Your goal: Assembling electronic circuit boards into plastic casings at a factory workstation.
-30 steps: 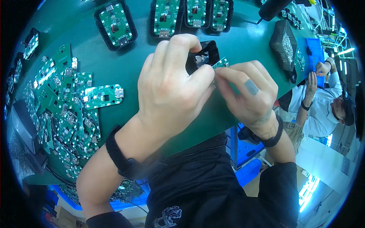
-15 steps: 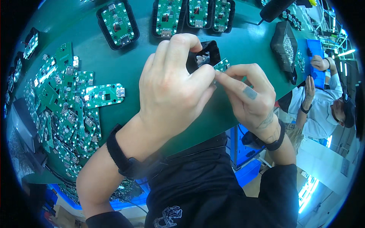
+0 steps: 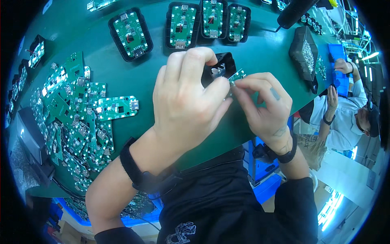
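Note:
My left hand (image 3: 189, 91) is closed round a small black plastic housing (image 3: 228, 62), its open side showing a shiny metal piece inside. A green circuit board (image 3: 237, 76) stands tilted at the housing's near right edge, partly hidden by fingers. My right hand (image 3: 266, 99) pinches the board's near end between thumb and forefinger, close to my left thumb. Beyond my hands several black housings with green boards seated in them, such as this filled housing (image 3: 130, 34), lie on the green mat.
A heap of loose green circuit boards (image 3: 81, 126) covers the mat's left side. At the right are a black tray of small screws (image 3: 304, 55) and a dark handheld tool with a thin bent tip (image 3: 294, 14). A co-worker (image 3: 345, 110) sits beyond, hands near a blue tray (image 3: 338, 53).
The view has shifted, so the mat and its things sit slightly lower in the picture. My right fingers have moved slightly at the board; the left hand still grips the housing.

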The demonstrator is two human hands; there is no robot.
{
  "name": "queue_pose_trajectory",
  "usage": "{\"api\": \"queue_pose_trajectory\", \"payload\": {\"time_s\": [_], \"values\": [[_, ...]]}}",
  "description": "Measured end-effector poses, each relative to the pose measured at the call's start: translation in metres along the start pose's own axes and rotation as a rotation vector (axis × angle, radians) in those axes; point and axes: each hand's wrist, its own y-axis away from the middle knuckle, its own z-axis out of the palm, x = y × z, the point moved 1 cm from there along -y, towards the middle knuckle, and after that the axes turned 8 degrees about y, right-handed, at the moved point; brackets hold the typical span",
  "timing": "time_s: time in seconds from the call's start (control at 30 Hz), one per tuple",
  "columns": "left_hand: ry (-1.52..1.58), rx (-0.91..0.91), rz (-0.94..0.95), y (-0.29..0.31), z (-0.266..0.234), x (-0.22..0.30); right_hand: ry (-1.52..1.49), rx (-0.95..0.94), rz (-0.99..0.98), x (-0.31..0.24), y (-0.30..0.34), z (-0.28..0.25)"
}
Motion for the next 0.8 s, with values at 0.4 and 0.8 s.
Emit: {"api": "queue_pose_trajectory", "payload": {"time_s": [0.4, 0.8], "values": [[0.102, -0.004, -0.008, -0.001, -0.001, -0.004, -0.248, 0.127, 0.073, 0.012, 0.002, 0.015], [0.127, -0.149, -0.111, -0.006, -0.005, -0.001, -0.437, -0.018, -0.097, 0.030, -0.004, 0.012]]}}
